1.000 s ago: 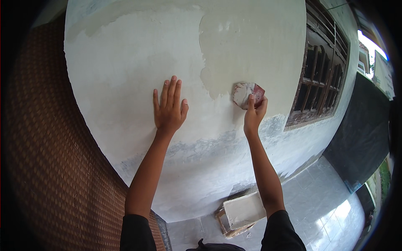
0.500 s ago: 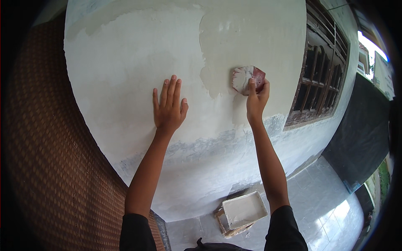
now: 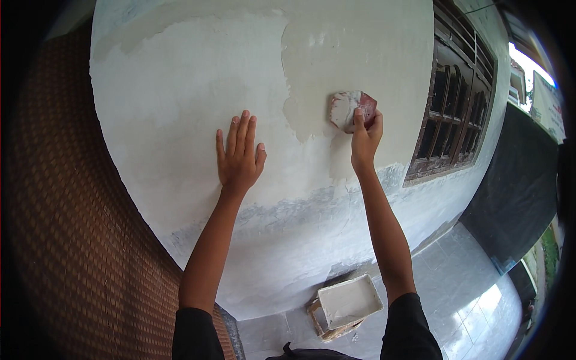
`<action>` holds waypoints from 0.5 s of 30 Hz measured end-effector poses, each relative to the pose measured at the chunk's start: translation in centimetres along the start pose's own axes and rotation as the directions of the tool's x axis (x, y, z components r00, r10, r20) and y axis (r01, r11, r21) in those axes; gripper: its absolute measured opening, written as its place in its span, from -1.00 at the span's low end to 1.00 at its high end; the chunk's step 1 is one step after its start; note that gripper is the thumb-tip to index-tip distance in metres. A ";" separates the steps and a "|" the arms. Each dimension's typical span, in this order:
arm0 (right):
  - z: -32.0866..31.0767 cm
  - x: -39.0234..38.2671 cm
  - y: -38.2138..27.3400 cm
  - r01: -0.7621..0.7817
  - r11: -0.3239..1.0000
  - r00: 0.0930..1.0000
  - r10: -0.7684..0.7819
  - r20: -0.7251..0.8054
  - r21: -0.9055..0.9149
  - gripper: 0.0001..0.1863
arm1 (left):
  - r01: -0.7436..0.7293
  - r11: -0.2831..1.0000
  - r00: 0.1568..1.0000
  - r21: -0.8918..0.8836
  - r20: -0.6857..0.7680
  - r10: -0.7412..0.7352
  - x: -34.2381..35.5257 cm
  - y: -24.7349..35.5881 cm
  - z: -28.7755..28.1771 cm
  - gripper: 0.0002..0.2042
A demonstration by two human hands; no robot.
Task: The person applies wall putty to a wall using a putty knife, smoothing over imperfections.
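My left hand [image 3: 239,161] lies flat against the pale wall [image 3: 198,84], fingers stretched upward and thumb apart. To its right, my right hand [image 3: 366,141] grips a dark red putty scraper [image 3: 369,108] with the thumb across its near face. Whitish putty [image 3: 343,112] coats the scraper's left half. The scraper is at the wall, over a smooth greyish-beige patch [image 3: 318,66] with a ragged left edge. How its far edge meets the wall is hidden.
A white rectangular tray [image 3: 321,300] of pale putty rests on a box-like stand on the grey tiled floor [image 3: 441,270]. A dark wooden window [image 3: 453,114] is set in the wall at right. Woven brown matting [image 3: 90,210] borders the left; a black sheet [image 3: 516,186] hangs far right.
My right hand and the scraper have shifted slightly upward along the wall. The left hand keeps its place, and the whole view has drifted a little.
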State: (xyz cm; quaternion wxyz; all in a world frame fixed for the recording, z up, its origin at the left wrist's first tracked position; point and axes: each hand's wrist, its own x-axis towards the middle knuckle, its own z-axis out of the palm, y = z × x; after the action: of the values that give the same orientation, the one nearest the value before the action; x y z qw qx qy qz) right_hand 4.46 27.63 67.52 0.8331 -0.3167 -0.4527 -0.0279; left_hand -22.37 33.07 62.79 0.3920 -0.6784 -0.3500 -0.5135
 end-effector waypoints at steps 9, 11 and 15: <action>-1.8 2.0 1.5 -0.261 0.943 0.892 0.317 -0.322 0.206 -0.71 | -0.015 1.000 1.000 -0.012 -0.026 0.015 0.3 0.4 0.1 -0.42; -1.3 0.8 1.0 -0.215 0.951 0.879 0.288 -0.380 0.224 -0.68 | -0.012 1.000 1.000 -0.009 -0.023 0.012 0.1 0.3 0.0 -0.42; 1.1 -3.6 -0.8 0.157 0.987 0.972 -0.147 0.182 -0.040 -0.66 | -0.008 1.000 1.000 0.012 -0.008 0.008 -0.1 -0.3 -0.1 -0.42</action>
State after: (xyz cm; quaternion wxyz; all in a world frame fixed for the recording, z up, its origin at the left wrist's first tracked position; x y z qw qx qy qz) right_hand 1.29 26.75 65.59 0.7757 -0.3050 -0.5473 -0.0755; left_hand -22.65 33.09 62.77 0.3996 -0.6752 -0.3487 -0.5126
